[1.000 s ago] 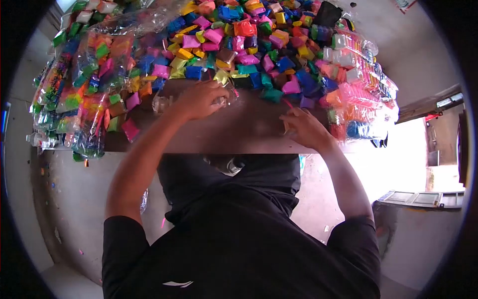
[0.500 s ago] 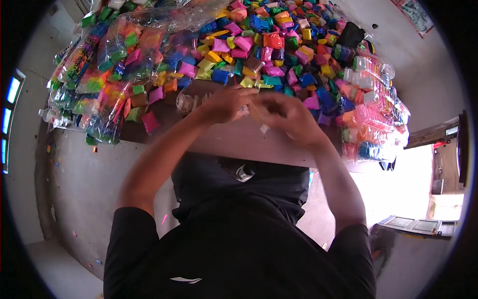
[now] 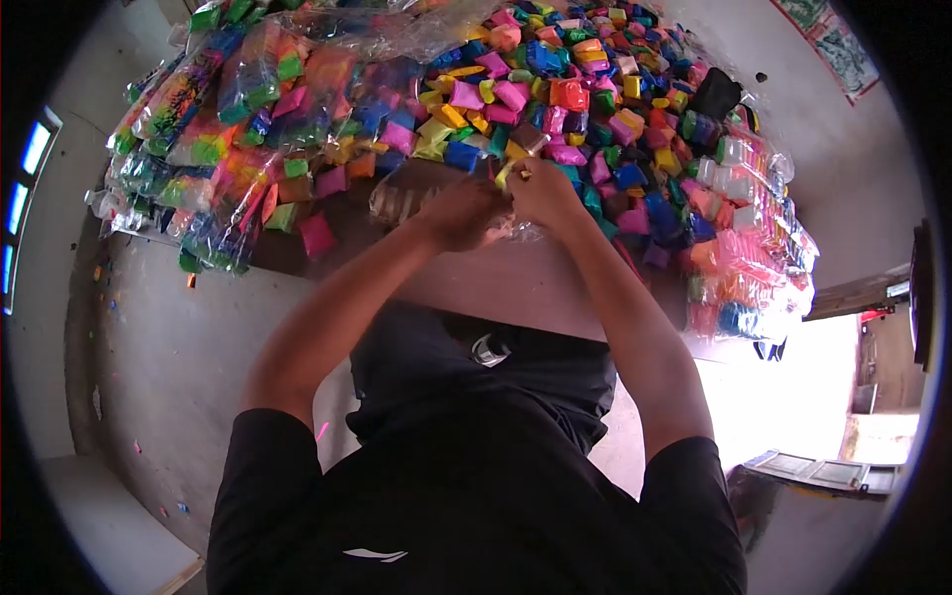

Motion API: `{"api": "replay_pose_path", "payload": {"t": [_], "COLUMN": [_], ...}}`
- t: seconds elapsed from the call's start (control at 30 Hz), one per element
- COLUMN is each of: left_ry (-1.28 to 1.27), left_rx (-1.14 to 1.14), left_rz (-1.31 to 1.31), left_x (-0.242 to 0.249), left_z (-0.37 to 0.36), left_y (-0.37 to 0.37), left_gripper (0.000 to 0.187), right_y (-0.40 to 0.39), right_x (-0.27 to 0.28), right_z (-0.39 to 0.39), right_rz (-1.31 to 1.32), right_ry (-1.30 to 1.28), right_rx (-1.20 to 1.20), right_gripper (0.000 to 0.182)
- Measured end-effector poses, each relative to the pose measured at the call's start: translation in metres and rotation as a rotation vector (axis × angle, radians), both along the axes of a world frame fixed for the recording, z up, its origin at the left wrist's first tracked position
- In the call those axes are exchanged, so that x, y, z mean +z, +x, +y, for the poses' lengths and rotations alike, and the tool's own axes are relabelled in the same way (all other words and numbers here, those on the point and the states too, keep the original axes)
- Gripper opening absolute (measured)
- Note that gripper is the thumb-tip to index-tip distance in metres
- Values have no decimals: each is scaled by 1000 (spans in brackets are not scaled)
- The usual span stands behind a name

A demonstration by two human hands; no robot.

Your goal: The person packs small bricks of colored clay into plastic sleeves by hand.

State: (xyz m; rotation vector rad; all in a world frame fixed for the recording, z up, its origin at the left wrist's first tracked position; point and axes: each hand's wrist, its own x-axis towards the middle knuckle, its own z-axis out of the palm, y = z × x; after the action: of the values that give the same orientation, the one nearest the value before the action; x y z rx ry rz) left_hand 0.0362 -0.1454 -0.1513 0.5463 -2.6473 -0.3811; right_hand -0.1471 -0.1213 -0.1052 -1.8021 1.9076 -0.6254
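Both hands meet at the near edge of a heap of small, brightly coloured wrapped packets (image 3: 570, 94). My left hand (image 3: 468, 213) is closed, fingers curled, around what looks like a clear plastic package (image 3: 526, 232), mostly hidden by the hands. Right beside it, my right hand (image 3: 543, 196) is closed in a pinch close to the left fingertips; what it pinches is hidden. Left of my left hand lies a clear plastic tray-like pack (image 3: 397, 198). A blue packet (image 3: 464, 156) and a brown packet (image 3: 526, 141) lie just beyond the fingers.
Filled clear bags of coloured packets (image 3: 213, 169) are piled on the left. Stacked clear packs (image 3: 739, 268) stand along the right side, with a black object (image 3: 716, 92) behind them. The table's bare front edge (image 3: 496, 293) runs before my lap.
My right hand has moved left and slightly up, against my left hand. The pale strip that hung below it no longer shows. The whole view has shifted slightly.
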Motion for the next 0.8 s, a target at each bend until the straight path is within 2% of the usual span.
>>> {"api": "replay_pose_path", "payload": {"t": [0.1, 0.17, 0.2, 0.27, 0.33, 0.37, 0.4, 0.47, 0.53, 0.6, 0.63, 0.7, 0.73, 0.77, 0.8], "left_ry": [6, -15, -38, -40, -43, -5, 32, 45, 62, 25, 25, 106, 106, 40, -25], "left_rx": [12, 4, 0, -20, -39, 1, 41, 38, 40, 44, 44, 177, 175, 162, 149], "left_rz": [5, 44, 85, 111, 137, 69, 1, 24, 50, 180, 181, 210, 210, 228, 245], "left_x": [2, 8, 10, 4, 5, 5, 7, 8, 5, 5, 6, 9, 7, 5, 3], "left_z": [2, 5, 6, 4, 5, 7, 8, 8, 8, 8, 10, 14, 12, 8, 7], "left_y": [0, 1, 1, 1, 2, 2, 1, 2, 2, 2, 1, -1, -3, -4, -5], "left_gripper": [30, 28, 25, 25, 25, 24, 22, 21, 21, 31, 31, 45, 45, 50, 55], "right_y": [-11, -20, -17, -3, 3, 5, 3, -1, 0, 4, 5, 8, 12, 16, 18], "right_x": [-14, -36, -24, 13, 2, -3, -12, -25, -7, 7, 10, 21, 31, 39, 39], "right_z": [-3, -18, -13, 1, -6, -9, -14, -22, -11, -7, -8, -10, -12, -13, -14], "right_rz": [95, -139, -141, 84, 97, 112, 111, 273, 322, 371, 446, 522, 597, 671, 670], "right_ry": [-17, 63, 62, 66, 17, -32, -33, -66, -10, 47, 120, 194, 315, 437, 436], "right_rx": [-17, -24, -26, 138, 79, 21, 21, 103, 121, 136, 189, 239, 344, 449, 447], "right_gripper": [35, 34, 34, 34, 34, 33, 33, 30, 28, 27, 25, 24, 23, 26, 26]}}
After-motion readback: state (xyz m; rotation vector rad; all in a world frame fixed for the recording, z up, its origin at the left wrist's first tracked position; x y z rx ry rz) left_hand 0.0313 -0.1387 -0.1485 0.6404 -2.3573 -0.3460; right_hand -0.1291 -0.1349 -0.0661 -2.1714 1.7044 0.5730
